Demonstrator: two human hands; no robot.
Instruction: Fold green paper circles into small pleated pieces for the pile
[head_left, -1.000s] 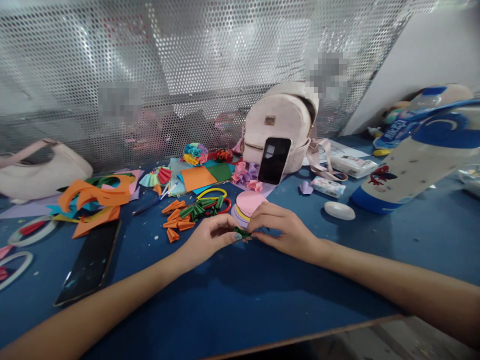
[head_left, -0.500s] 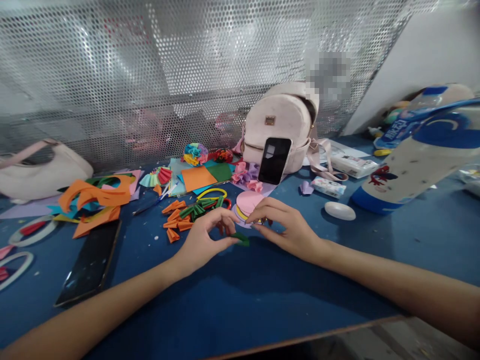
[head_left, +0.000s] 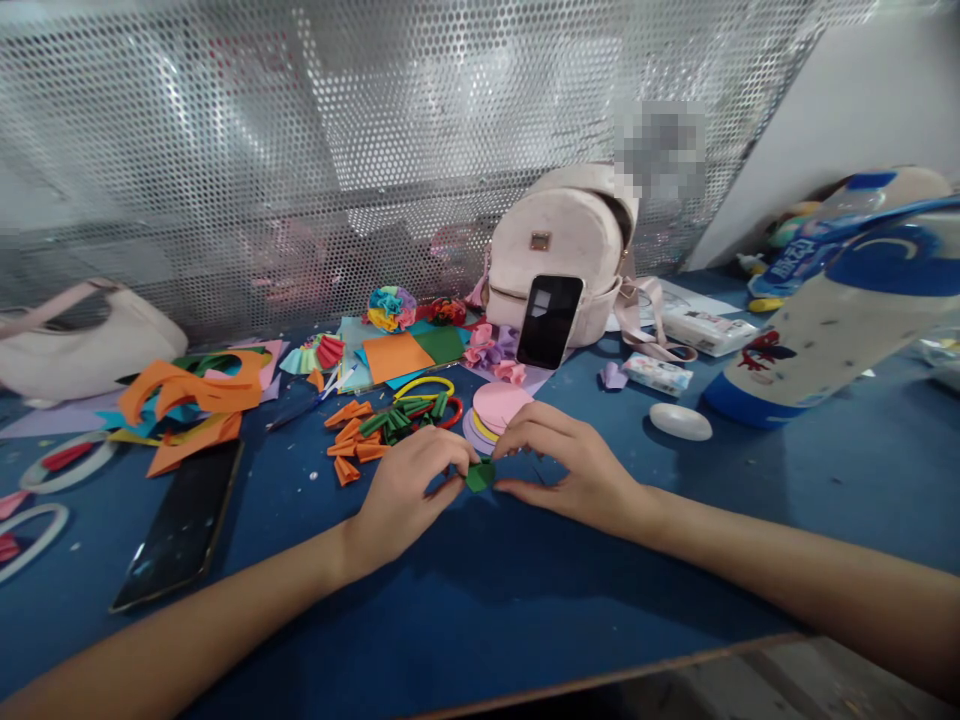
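A small folded piece of green paper (head_left: 480, 476) is held above the blue table. My left hand (head_left: 409, 490) pinches its left side between thumb and fingers. At its right edge is my right hand (head_left: 574, 465), thumb and curled fingertips closing on the paper. Just behind the fingers lies a stack of pink, yellow and purple paper circles (head_left: 501, 405). Folded green paper pieces (head_left: 397, 420) and folded orange paper pieces (head_left: 352, 440) sit loose to the left of it. A yellow ring and a red ring show among them, partly covered.
A black phone (head_left: 180, 525) lies at left, near cut orange paper scraps (head_left: 191, 390). At the back, another phone (head_left: 550, 322) leans on a white backpack (head_left: 555, 230). A large blue-and-white bottle (head_left: 832, 320) and a white oval case (head_left: 679, 421) are at right.
The two hands have come together at the green paper. It has turned to show a broader face, and my right fingers have moved off the circle stack to its right edge.
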